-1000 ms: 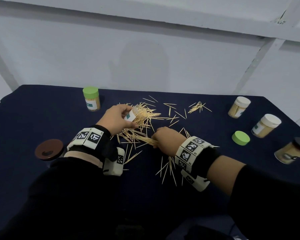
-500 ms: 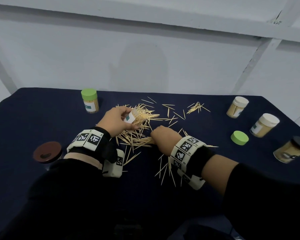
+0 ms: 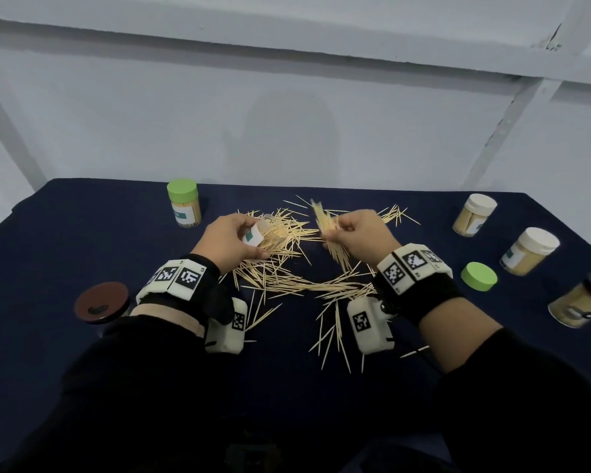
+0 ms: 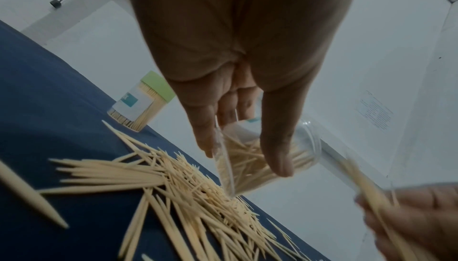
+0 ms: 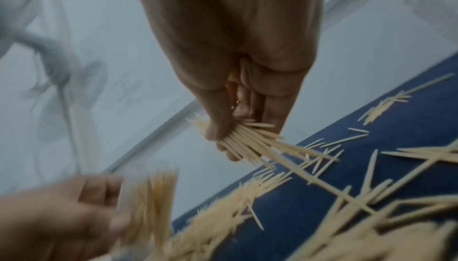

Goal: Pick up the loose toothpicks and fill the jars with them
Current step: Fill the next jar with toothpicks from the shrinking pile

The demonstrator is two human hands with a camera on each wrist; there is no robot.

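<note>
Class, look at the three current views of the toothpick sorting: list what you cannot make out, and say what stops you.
- Clear plastic jar, head view: mouth and fill level masked by the left hand.
- Pinched toothpick bundle, right wrist view: count lost to motion blur.
- Dark-lidded jar, head view: cut by the right edge.
- Green-lidded jar label: print too small.

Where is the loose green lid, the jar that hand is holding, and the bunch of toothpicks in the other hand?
loose green lid (image 3: 478, 276), head view, on its flat top.
open jar (image 4: 270, 157), left wrist view, on its clear wall.
toothpick bundle (image 5: 247, 141), right wrist view, mid-bundle by the fingers.
</note>
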